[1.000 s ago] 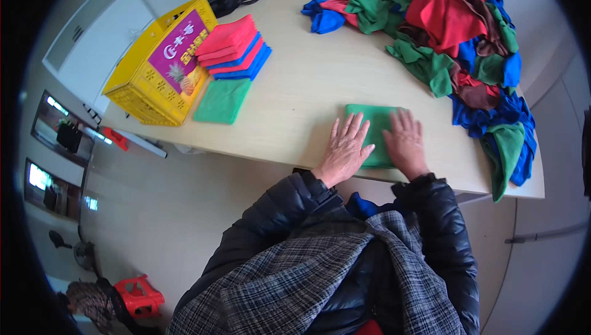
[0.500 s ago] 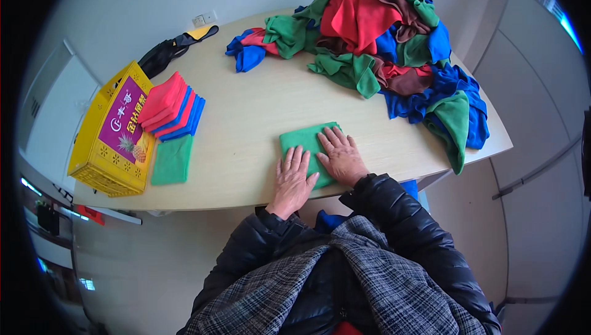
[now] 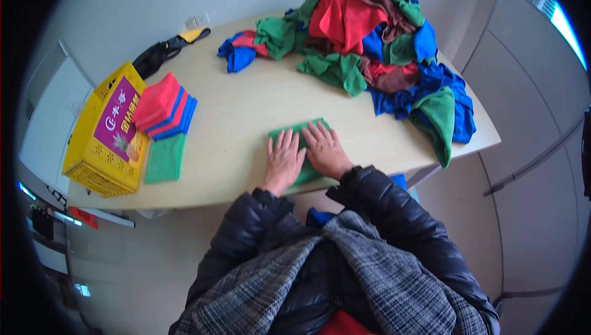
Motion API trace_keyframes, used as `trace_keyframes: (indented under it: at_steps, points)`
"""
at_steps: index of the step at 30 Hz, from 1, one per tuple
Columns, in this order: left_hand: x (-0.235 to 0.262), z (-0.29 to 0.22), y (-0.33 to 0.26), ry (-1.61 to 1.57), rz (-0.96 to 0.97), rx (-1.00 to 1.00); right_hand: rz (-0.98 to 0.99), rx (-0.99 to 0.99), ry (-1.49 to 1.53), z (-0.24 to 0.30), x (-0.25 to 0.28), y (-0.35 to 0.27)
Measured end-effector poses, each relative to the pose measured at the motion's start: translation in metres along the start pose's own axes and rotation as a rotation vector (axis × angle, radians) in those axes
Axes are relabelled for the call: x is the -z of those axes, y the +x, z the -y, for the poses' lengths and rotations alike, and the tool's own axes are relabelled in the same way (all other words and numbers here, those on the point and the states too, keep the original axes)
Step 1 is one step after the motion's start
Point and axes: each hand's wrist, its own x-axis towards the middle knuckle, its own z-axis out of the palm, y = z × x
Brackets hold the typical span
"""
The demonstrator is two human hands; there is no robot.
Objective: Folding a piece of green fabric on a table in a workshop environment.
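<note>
A folded green cloth point(image 3: 308, 173) lies flat near the table's front edge. Both my hands press on top of it and cover much of it. My left hand point(image 3: 285, 161) rests on its left part, fingers stretched out and pointing away from me. My right hand point(image 3: 327, 151) lies flat on its right part, fingers extended toward the far edge. To the left, a stack of folded red and blue cloths point(image 3: 165, 107) stands beside a yellow box, with another folded green cloth point(image 3: 165, 159) just in front of it.
The yellow box point(image 3: 92, 175) with a purple panel and pineapple picture stands at the table's left end. Behind it lies a black strap-like item point(image 3: 161, 52) with a yellow end. A large heap of crumpled cloths point(image 3: 348, 21) fills the back right; one green piece overhangs the table point(image 3: 246, 104) edge.
My left hand has slid up and forward on the green cloth, nearer the far edge. My right hand stays flat on it. The whole view has shifted slightly.
</note>
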Motion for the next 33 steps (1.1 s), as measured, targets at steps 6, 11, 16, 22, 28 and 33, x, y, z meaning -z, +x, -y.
trace_keyframes:
  at_steps: [6,11,16,22,28,33]
  points:
    - [-0.016,0.014,0.007,0.012,-0.018,0.017,0.065,-0.079,0.063,-0.014,-0.014,0.003]
    - [-0.020,0.027,0.006,-0.037,0.015,0.100,0.064,-0.058,0.029,-0.018,-0.009,0.005]
    - [-0.021,0.043,0.004,-0.020,0.024,0.210,0.043,-0.046,0.003,-0.017,-0.015,0.004]
    - [-0.003,0.028,-0.009,0.057,-0.056,0.155,0.038,-0.044,0.058,-0.008,-0.005,0.010]
    - [-0.009,0.001,-0.025,-0.057,-0.031,0.043,0.039,-0.025,0.061,-0.013,-0.002,0.004]
    - [-0.003,0.003,-0.026,-0.038,-0.031,0.068,0.025,-0.016,0.068,-0.011,-0.010,-0.001]
